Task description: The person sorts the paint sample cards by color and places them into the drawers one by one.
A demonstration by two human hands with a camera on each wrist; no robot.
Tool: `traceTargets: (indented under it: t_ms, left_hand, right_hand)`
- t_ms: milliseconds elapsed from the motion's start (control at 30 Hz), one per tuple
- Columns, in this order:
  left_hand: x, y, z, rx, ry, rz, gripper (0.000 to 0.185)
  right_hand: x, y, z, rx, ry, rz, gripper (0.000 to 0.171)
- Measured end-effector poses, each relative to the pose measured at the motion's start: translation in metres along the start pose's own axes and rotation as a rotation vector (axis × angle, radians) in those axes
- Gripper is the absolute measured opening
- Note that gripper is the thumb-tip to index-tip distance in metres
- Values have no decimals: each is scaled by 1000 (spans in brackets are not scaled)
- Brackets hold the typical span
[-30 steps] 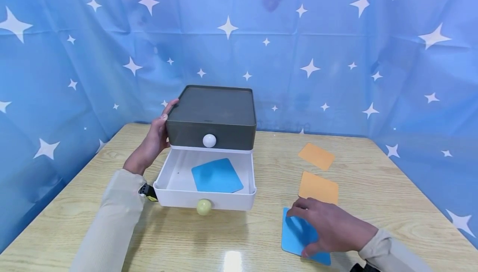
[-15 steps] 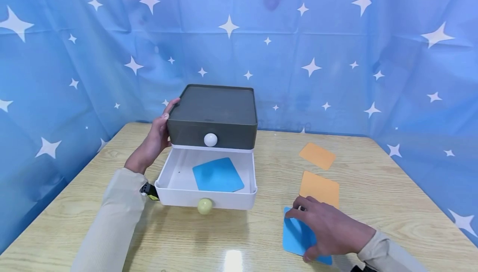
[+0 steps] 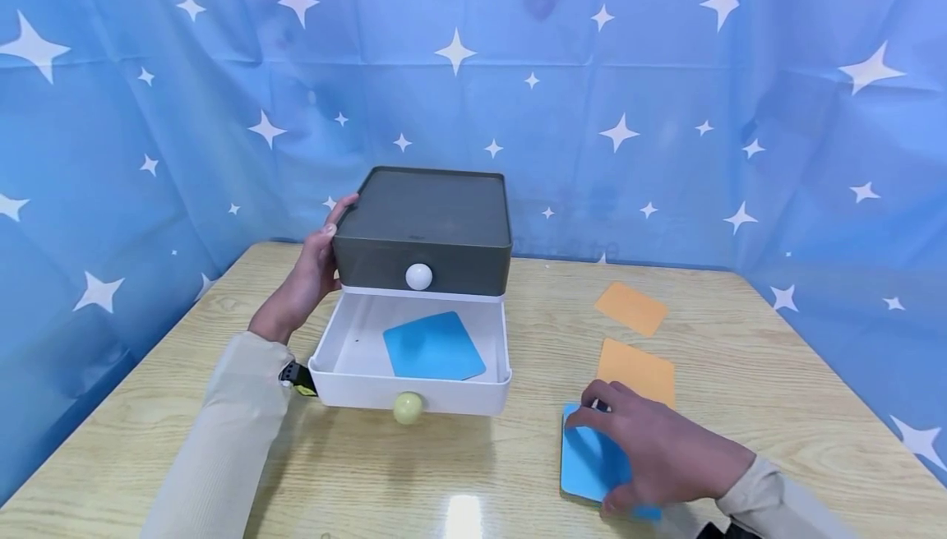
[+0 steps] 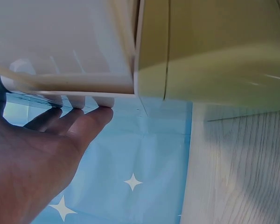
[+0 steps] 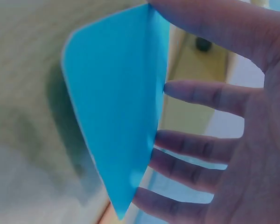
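My left hand [image 3: 299, 284] rests against the left side of a dark grey drawer box [image 3: 436, 206] with a white knob. In the left wrist view its fingertips [image 4: 102, 113] touch the box's side. Below, a white drawer [image 3: 355, 393] with a pale green knob stands pulled out, and a blue card [image 3: 436, 347] lies inside it. At the lower right, my right hand [image 3: 666, 450] holds another blue card [image 3: 584, 465] by its edges, thumb on one side and fingertips on the other. In the right wrist view that card [image 5: 114, 98] casts a shadow on the table under it.
Two orange cards, a farther one [image 3: 631, 308] and a nearer one [image 3: 642, 368], lie on the wooden table [image 3: 777, 416] beyond the right hand. The hand partly covers the nearer one. A blue curtain [image 3: 555, 112] with white stars hangs behind the table.
The blue card in my right hand has come slightly up at its near edge, with a darker shadow line below. The left hand, box and drawer have stayed in place.
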State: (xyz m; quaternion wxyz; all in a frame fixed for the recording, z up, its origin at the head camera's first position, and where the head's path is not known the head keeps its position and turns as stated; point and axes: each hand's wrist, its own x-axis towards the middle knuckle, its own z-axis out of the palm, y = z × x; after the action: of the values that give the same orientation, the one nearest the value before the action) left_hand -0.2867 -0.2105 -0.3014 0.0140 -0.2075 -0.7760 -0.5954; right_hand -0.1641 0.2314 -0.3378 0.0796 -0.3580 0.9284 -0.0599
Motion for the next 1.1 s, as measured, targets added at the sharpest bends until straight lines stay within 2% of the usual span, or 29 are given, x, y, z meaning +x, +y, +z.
traceTargets:
  t_ms: [333,700,1100]
  left_hand:
    - [0,-2,-1,-7,2,5,57]
    - [0,-2,-1,-9,-2,11,57]
    - [0,-1,0,-2,-2,2,57]
  right_hand:
    - [-4,-3,-18,-66,128,-44,67]
    - [-1,-9,-29,-38,123,3,67]
    - [1,-16,-42,-19,161,-22,67]
